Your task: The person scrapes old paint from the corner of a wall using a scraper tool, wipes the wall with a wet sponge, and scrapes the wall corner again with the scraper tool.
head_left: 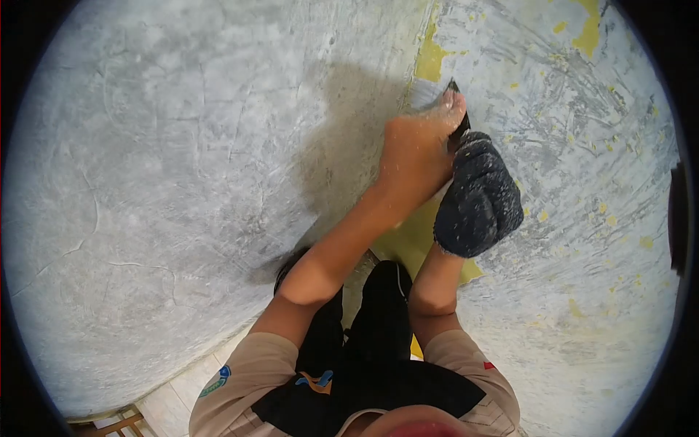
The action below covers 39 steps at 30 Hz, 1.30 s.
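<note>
My bare left hand [419,149] is closed on the upper part of a narrow dark scraper [459,125], its fingertips near the pointed end against the wall. Just below, my right hand [479,197], in a dark knitted glove dusted with white, is wrapped round the lower part of the same tool. The glove hides most of the handle. Under the tip is the wall [568,146], scratched and grey-white, and a yellow paint patch [431,58] lies just above it along the corner.
A grey cracked wall [145,146] meets the scraped wall at a corner. More yellow paint [587,29] shows at the upper right. Pale floor tiles [164,408] and a brown wooden piece [120,426] are at the lower left. A dark brown edge [678,218] stands at the far right.
</note>
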### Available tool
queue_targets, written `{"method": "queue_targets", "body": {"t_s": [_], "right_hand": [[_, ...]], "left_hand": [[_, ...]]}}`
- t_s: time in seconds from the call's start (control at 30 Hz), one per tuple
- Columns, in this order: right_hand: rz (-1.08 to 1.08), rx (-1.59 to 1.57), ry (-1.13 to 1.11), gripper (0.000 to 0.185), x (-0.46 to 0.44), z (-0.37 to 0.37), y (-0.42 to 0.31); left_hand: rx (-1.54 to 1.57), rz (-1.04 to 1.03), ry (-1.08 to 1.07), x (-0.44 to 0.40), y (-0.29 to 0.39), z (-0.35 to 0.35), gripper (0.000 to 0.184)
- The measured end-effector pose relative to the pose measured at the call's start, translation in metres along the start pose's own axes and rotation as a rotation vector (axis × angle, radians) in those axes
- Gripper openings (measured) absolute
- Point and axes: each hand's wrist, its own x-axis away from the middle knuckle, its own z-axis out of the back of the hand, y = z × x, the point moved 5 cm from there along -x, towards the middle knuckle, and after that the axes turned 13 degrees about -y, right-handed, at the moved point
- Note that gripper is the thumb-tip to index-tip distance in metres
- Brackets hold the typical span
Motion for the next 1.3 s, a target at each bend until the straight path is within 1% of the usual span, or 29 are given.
{"method": "queue_targets", "body": {"t_s": [0.1, 0.17, 0.2, 0.27, 0.3, 0.37, 0.4, 0.43, 0.47, 0.5, 0.57, 0.6, 0.63, 0.67, 0.73, 0.77, 0.8, 0.87, 0.9, 0.93, 0.97, 1.0, 1.03, 1.07, 1.1, 1.17, 1.2, 1.27, 1.3], "right_hand": [[-0.021, 0.023, -0.02, 0.012, 0.005, 0.003, -0.002], [-0.022, 0.056, -0.026, 0.012, 0.005, 0.005, 0.002], [-0.015, 0.069, -0.026, 0.012, 0.006, 0.005, 0.002], [-0.018, 0.091, -0.036, 0.012, -0.002, -0.01, 0.007], [-0.019, 0.1, -0.038, 0.012, 0.0, -0.008, 0.006], [0.002, 0.103, -0.027, 0.012, 0.001, -0.009, 0.001], [0.01, 0.103, -0.025, 0.012, 0.01, 0.001, -0.012], [0.024, 0.101, -0.022, 0.012, 0.015, 0.01, -0.027], [0.032, 0.103, -0.025, 0.011, 0.005, -0.008, -0.009], [0.025, 0.108, -0.035, 0.011, -0.005, -0.023, 0.004], [0.016, 0.132, -0.046, 0.011, 0.004, -0.016, -0.005], [0.017, 0.144, -0.043, 0.011, 0.007, -0.008, -0.007], [0.028, 0.152, -0.033, 0.011, 0.005, -0.008, -0.001], [0.035, 0.158, -0.033, 0.011, 0.013, 0.001, -0.01], [0.039, 0.163, -0.047, 0.011, 0.006, -0.014, -0.005], [0.037, 0.169, -0.051, 0.011, 0.013, -0.007, -0.017], [0.037, 0.18, -0.053, 0.011, 0.012, -0.001, -0.007], [0.037, 0.204, -0.063, 0.011, 0.019, 0.017, -0.007], [0.059, 0.213, -0.055, 0.011, 0.015, 0.014, -0.006], [0.073, 0.218, -0.053, 0.011, 0.015, 0.016, -0.008], [0.073, 0.226, -0.059, 0.011, 0.012, -0.001, 0.0], [0.079, 0.235, -0.058, 0.011, 0.009, 0.002, -0.004], [-0.072, 0.419, -0.224, 0.011, 0.002, -0.001, -0.009], [-0.073, 0.42, -0.216, 0.011, -0.001, 0.0, -0.009], [-0.037, 0.387, -0.205, 0.011, -0.007, -0.003, -0.008], [0.028, 0.321, -0.207, 0.01, -0.011, -0.002, -0.007], [0.054, 0.286, -0.218, 0.01, -0.009, 0.0, -0.008], [0.112, 0.228, -0.218, 0.01, -0.007, 0.001, -0.009], [0.116, 0.231, -0.214, 0.01, -0.007, -0.002, -0.011]], "left_hand": [[0.076, 0.053, 0.021, 0.002, 0.0, 0.0, 0.052], [0.059, 0.04, 0.01, 0.001, 0.006, 0.001, 0.051], [0.069, 0.037, 0.011, -0.003, -0.001, 0.003, 0.051], [-0.049, 0.177, -0.031, -0.005, -0.024, 0.004, 0.05], [-0.044, 0.179, -0.036, 0.0, -0.021, 0.002, 0.05], [0.034, 0.05, 0.031, 0.002, -0.013, 0.006, 0.05], [0.031, 0.05, 0.035, 0.003, -0.01, 0.005, 0.05], [0.005, -0.022, 0.047, 0.002, -0.003, 0.003, 0.05], [-0.017, -0.088, 0.054, 0.002, 0.002, 0.001, 0.05], [-0.011, -0.075, 0.047, 0.004, -0.003, 0.004, 0.05], [0.14, 0.21, 0.041, -0.001, -0.03, 0.011, 0.051], [0.145, 0.207, 0.035, -0.002, -0.022, 0.009, 0.051], [0.111, 0.094, 0.025, -0.004, -0.007, 0.008, 0.047], [0.077, -0.008, 0.015, -0.003, 0.004, 0.007, 0.044], [0.106, 0.022, 0.028, -0.004, -0.01, 0.006, 0.043], [0.134, 0.042, 0.036, -0.002, -0.013, 0.005, 0.042], [0.141, 0.043, 0.032, -0.001, -0.008, 0.005, 0.042], [0.085, -0.005, 0.004, -0.001, 0.008, 0.006, 0.047], [0.087, -0.019, 0.019, -0.007, 0.005, 0.006, 0.047], [-0.017, -0.021, 0.039, -0.007, 0.001, 0.005, 0.047], [-0.117, -0.013, 0.048, -0.003, 0.001, 0.002, 0.046], [-0.112, -0.016, 0.049, -0.001, 0.001, 0.004, 0.046], [-0.015, 0.075, 0.008, -0.001, -0.006, 0.006, 0.042], [0.074, 0.165, -0.035, -0.002, -0.013, 0.008, 0.038], [0.066, 0.153, -0.031, -0.006, -0.012, 0.009, 0.038], [-0.086, 0.041, 0.011, -0.003, 0.002, 0.006, 0.036], [-0.087, 0.052, 0.01, 0.0, -0.004, 0.006, 0.036], [0.072, 0.116, 0.055, -0.002, -0.024, 0.008, 0.044], [0.074, 0.109, 0.058, -0.002, -0.021, 0.007, 0.044]]}}
